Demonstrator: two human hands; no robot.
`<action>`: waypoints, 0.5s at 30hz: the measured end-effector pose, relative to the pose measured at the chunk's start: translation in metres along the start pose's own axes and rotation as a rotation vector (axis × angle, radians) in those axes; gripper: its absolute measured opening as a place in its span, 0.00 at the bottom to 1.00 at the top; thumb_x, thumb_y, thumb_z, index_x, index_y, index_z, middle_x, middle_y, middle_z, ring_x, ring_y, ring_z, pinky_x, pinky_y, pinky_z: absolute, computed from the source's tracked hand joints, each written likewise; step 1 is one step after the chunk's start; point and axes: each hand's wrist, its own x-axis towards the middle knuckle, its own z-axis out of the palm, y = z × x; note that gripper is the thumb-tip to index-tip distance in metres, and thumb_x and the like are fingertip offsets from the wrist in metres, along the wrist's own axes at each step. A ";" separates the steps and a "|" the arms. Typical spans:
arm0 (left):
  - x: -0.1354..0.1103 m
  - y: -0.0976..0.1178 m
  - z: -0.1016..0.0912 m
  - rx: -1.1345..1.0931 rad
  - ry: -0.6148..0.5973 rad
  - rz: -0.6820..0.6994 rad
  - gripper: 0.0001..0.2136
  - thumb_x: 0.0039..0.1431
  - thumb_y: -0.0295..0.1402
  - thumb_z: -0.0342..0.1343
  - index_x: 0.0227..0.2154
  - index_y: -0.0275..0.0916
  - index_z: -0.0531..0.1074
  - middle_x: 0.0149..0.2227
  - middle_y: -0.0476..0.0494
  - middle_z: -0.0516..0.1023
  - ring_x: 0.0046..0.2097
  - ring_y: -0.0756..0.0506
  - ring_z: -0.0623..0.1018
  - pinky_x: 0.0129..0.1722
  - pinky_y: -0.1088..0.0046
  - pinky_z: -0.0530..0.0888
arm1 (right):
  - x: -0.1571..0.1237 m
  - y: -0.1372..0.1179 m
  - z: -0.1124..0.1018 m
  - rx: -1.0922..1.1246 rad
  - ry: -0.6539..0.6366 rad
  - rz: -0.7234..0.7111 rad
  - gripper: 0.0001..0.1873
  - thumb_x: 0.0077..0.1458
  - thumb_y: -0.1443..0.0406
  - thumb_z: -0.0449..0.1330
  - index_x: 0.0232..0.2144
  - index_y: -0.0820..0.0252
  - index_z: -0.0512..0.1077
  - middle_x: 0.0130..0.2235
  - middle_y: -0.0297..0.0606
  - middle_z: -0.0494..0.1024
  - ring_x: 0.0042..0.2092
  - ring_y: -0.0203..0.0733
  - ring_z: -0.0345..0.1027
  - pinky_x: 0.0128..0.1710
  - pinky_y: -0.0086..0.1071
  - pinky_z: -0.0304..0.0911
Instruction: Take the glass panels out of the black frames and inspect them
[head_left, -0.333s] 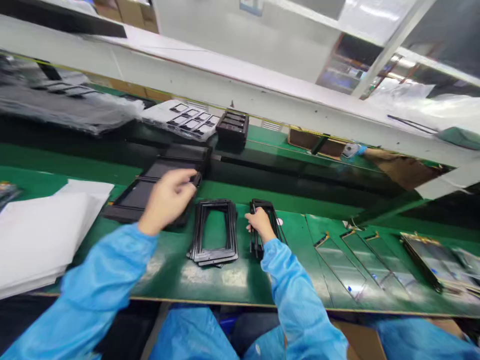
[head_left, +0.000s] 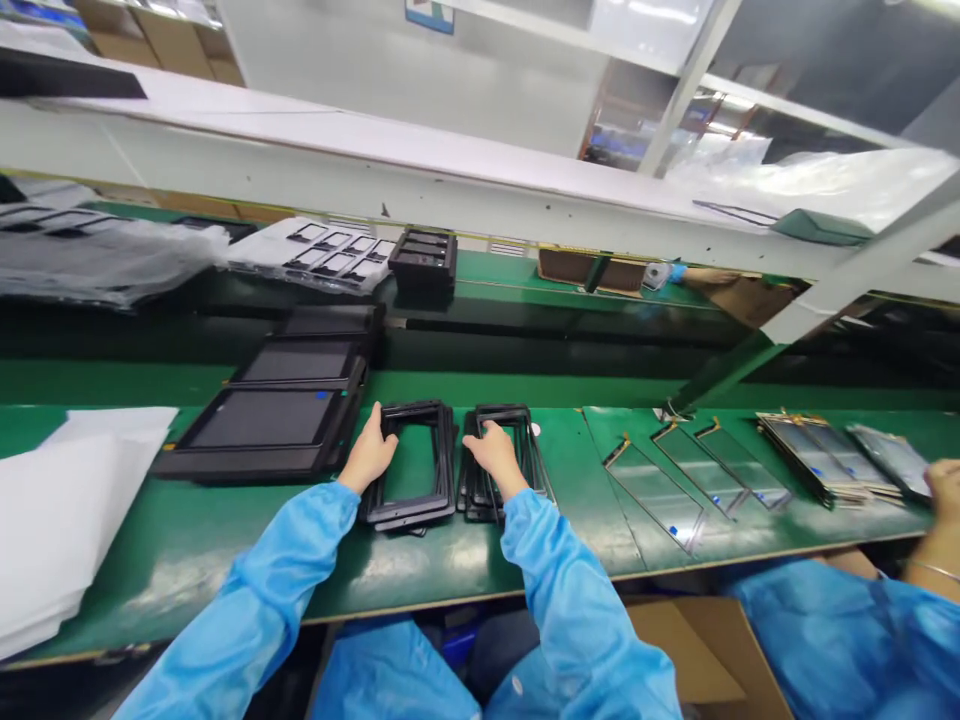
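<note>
Two piles of black rectangular frames lie side by side on the green bench. On the left pile (head_left: 411, 512), my left hand (head_left: 367, 455) is closed around the left side, thumb over the inner edge. My right hand (head_left: 496, 458) grips the left side of a black frame on the right pile (head_left: 517, 412), with its fingertips partly hidden. Left of the piles sits a stack of black panels with dark screens (head_left: 262, 418), close to my left hand but apart from it.
White sheets (head_left: 67, 520) lie at the left. To the right are several clear glass panels (head_left: 660, 495) and a panel stack (head_left: 817, 455). A co-worker's hand (head_left: 943, 490) shows at the far right. Black trays (head_left: 424, 262) stand on the back shelf; a post (head_left: 720, 375) rises behind.
My left hand has come down and right, from over the screen panels to the left frame pile. My right hand stays at the right pile. The view has turned right.
</note>
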 end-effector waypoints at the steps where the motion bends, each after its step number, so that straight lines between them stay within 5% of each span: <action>1: 0.004 -0.001 0.001 -0.005 0.001 0.005 0.31 0.69 0.34 0.62 0.72 0.38 0.62 0.72 0.28 0.66 0.71 0.30 0.69 0.69 0.41 0.66 | -0.007 0.004 -0.007 -0.009 0.023 -0.015 0.20 0.69 0.57 0.65 0.58 0.59 0.74 0.58 0.45 0.77 0.55 0.51 0.76 0.54 0.51 0.75; 9: 0.013 -0.007 0.005 -0.071 0.054 0.058 0.30 0.69 0.28 0.53 0.73 0.35 0.63 0.69 0.33 0.72 0.69 0.38 0.73 0.70 0.61 0.68 | -0.081 0.068 -0.069 -0.091 0.210 -0.042 0.15 0.69 0.61 0.56 0.49 0.51 0.83 0.43 0.35 0.88 0.44 0.45 0.83 0.48 0.34 0.72; 15: 0.020 -0.008 0.006 -0.042 0.061 0.042 0.33 0.66 0.33 0.57 0.73 0.34 0.61 0.68 0.31 0.74 0.67 0.36 0.75 0.67 0.58 0.72 | -0.076 0.096 -0.086 -0.273 0.269 0.056 0.20 0.70 0.61 0.55 0.58 0.61 0.77 0.56 0.48 0.82 0.54 0.50 0.78 0.56 0.40 0.69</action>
